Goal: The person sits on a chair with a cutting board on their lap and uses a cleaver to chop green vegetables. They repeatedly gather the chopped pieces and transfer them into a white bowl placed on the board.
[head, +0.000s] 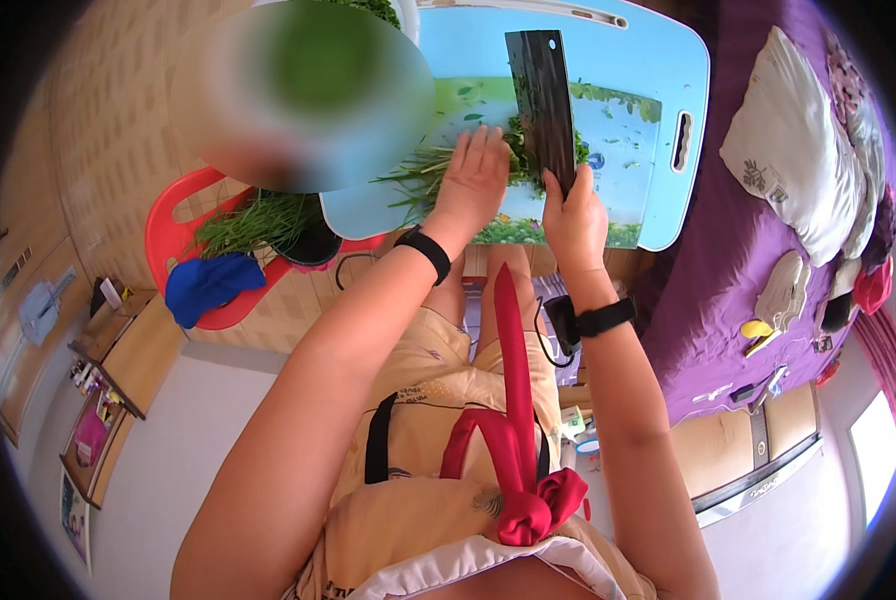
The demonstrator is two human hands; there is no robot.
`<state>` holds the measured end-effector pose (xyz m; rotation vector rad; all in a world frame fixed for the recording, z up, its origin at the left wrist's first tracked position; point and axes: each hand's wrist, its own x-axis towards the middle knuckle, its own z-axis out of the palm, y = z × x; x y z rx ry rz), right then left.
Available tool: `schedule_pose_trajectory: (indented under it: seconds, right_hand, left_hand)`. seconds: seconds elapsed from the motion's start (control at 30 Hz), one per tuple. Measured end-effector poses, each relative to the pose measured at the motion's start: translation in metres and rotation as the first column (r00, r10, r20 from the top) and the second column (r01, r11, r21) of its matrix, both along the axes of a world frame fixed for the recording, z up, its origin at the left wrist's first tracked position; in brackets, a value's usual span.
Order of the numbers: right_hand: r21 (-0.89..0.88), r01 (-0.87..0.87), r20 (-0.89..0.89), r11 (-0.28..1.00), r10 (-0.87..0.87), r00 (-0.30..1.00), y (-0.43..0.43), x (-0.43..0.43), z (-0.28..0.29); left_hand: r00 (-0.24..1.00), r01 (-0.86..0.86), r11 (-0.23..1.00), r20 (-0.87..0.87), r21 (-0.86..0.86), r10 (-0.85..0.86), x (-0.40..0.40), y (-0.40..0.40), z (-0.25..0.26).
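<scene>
My right hand [577,217] grips the handle of a dark cleaver [544,105], its blade pointing away from me over chopped greens [519,154]. To its left my left hand [478,169] lies with fingers extended on a bunch of long green stalks [422,176], probably chives; the palm side is hidden. The greens rest on a patterned, see-through cutting board [620,180], with loose leaf bits scattered over it. Beneath that board is a light blue folding table [665,45].
A red plastic stool or chair [155,232] at the left holds more long greens [245,225], a blue cloth [212,289] and a dark bowl [311,244]. A blurred patch hides the upper left. At the right is a bed with a purple sheet [703,322] and a white pillow [785,142].
</scene>
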<state>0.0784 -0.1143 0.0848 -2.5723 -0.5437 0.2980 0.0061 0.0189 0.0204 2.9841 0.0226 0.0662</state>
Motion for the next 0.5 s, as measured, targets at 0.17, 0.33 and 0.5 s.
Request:
schedule_pose_trajectory:
  seconds: [0.17,0.33,0.5]
  right_hand:
    - [-0.071,-0.018,-0.010,0.997,0.017,1.000,-0.015,-0.016,0.017]
    - [-0.074,-0.039,0.035,0.997,0.042,0.998,-0.022,-0.029,0.017]
    - [-0.084,-0.047,-0.009,0.995,0.046,0.999,-0.021,-0.039,0.019]
  left_hand:
    - [0.996,-0.079,0.994,-0.054,-0.072,0.076,0.004,-0.005,0.007]
    - [0.985,-0.139,0.988,-0.116,-0.066,0.130,0.006,-0.010,0.006]
    - [0.965,-0.240,0.947,-0.156,-0.215,0.210,0.005,-0.011,0.013]
